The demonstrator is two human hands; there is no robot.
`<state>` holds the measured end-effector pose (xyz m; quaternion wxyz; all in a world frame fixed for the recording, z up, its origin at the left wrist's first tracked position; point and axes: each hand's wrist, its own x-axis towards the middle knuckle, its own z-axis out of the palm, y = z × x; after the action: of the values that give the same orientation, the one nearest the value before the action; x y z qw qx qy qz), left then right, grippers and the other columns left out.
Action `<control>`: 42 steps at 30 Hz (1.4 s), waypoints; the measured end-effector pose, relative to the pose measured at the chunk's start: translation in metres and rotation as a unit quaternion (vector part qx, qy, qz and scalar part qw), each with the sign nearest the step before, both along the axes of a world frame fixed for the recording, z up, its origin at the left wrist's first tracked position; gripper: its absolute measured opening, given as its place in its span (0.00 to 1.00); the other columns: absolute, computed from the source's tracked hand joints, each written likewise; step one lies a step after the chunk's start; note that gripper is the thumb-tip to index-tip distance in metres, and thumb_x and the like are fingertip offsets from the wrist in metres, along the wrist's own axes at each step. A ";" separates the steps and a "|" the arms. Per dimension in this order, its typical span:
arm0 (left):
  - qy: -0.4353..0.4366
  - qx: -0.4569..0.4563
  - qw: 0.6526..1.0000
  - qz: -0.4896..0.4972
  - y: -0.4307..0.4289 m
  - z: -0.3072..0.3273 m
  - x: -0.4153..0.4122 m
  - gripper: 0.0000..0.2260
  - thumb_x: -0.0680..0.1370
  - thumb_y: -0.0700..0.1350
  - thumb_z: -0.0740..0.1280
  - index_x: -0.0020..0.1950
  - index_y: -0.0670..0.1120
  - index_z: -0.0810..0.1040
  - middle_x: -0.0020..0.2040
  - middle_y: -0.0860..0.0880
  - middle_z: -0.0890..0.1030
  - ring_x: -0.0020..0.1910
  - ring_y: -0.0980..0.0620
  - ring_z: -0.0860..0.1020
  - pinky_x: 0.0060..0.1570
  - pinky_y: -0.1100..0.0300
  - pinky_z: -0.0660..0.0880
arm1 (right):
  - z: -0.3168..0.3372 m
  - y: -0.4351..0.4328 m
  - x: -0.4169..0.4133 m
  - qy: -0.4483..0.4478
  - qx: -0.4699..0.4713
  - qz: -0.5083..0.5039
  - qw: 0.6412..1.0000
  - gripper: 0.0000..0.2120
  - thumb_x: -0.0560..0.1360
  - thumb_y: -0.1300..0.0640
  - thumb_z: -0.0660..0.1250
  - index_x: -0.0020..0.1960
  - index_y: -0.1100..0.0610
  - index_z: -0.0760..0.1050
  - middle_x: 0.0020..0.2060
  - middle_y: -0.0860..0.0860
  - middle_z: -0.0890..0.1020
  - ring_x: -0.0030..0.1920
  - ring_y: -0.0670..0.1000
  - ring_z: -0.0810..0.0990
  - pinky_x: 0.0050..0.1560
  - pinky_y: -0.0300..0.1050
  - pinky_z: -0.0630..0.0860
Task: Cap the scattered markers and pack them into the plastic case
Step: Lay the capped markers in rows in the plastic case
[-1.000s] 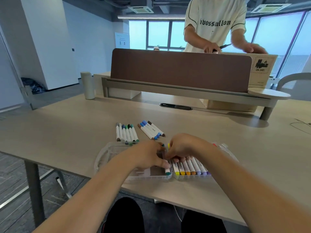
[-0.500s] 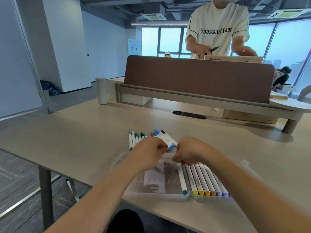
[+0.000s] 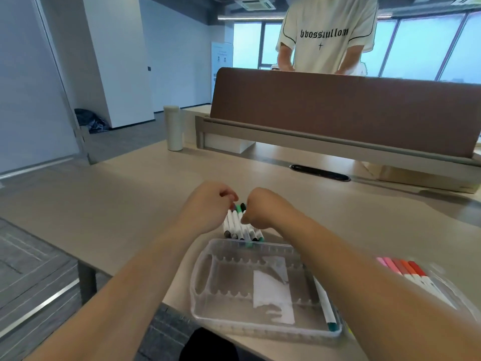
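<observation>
Both hands close on the loose markers [image 3: 238,226], which lie bundled on the bench [image 3: 130,204] just beyond the far wall of the plastic case [image 3: 205,272]. The left hand [image 3: 208,208] has its grip curled round the bundle's far ends, thumb and forefinger pinched by a green cap. The right hand [image 3: 264,213] is curled as well, thumb against the barrels. How its fingers sit underneath is hidden.

To do this well, I would square the bundle so the caps line up and press any loose cap home. Then lift it clear of the far wall and keep the barrels parallel to the case's scalloped slots — seat them one by one rather than dropping the lot.

Counted: six markers in the bundle by their near caps, though the hands may hide more. One teal-capped marker [image 3: 325,303] lies inside the case's left half, and five pink-to-red markers [image 3: 400,269] in its right half — the forearm covers whatever lies between.
</observation>
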<state>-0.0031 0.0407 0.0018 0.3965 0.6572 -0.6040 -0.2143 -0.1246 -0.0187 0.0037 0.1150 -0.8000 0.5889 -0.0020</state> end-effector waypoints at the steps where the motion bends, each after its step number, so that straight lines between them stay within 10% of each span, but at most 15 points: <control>1: -0.003 0.001 1.000 0.002 -0.001 -0.002 0.001 0.11 0.80 0.40 0.62 0.44 0.49 0.82 0.39 0.52 0.82 0.41 0.48 0.80 0.45 0.51 0.76 | 0.000 -0.002 0.004 0.011 0.002 -0.001 1.000 0.10 0.77 0.53 0.68 0.41 0.58 0.75 0.38 0.53 0.77 0.44 0.55 0.79 0.47 0.47 0.76; 14: -0.011 0.006 1.000 -0.022 -0.010 -0.015 0.005 0.09 0.79 0.41 0.63 0.44 0.48 0.82 0.42 0.46 0.83 0.42 0.45 0.80 0.47 0.50 0.78 | -0.003 -0.009 0.007 0.054 -0.039 -0.042 0.997 0.10 0.76 0.60 0.65 0.36 0.57 0.70 0.33 0.52 0.73 0.32 0.52 0.72 0.31 0.44 0.67; 29: -0.076 0.011 0.996 -0.039 -0.021 -0.021 -0.007 0.09 0.81 0.44 0.63 0.51 0.48 0.83 0.40 0.53 0.79 0.39 0.55 0.77 0.35 0.63 0.69 | -0.013 -0.025 -0.005 0.052 0.025 -0.078 0.995 0.08 0.75 0.56 0.67 0.39 0.56 0.73 0.36 0.52 0.76 0.37 0.52 0.76 0.41 0.45 0.75; 37: -0.097 0.009 0.995 -0.022 -0.008 -0.020 -0.017 0.09 0.81 0.46 0.63 0.55 0.48 0.81 0.50 0.51 0.82 0.48 0.52 0.79 0.50 0.57 0.76 | 0.003 -0.011 -0.029 0.003 0.031 -0.069 0.997 0.09 0.74 0.52 0.68 0.41 0.57 0.75 0.38 0.53 0.78 0.39 0.51 0.80 0.46 0.45 0.79; 42: -0.103 0.033 0.993 -0.052 0.009 -0.019 -0.047 0.10 0.78 0.47 0.66 0.59 0.51 0.80 0.55 0.55 0.82 0.51 0.54 0.79 0.57 0.55 0.76 | 0.031 0.042 -0.070 -0.034 0.149 -0.052 0.987 0.10 0.75 0.56 0.65 0.37 0.58 0.74 0.28 0.52 0.75 0.25 0.48 0.69 0.29 0.40 0.66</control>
<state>-0.0502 0.0502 -0.0174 0.2987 0.6566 -0.6671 -0.1859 -0.1949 0.0233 0.0349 0.2531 -0.7417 0.6190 0.0525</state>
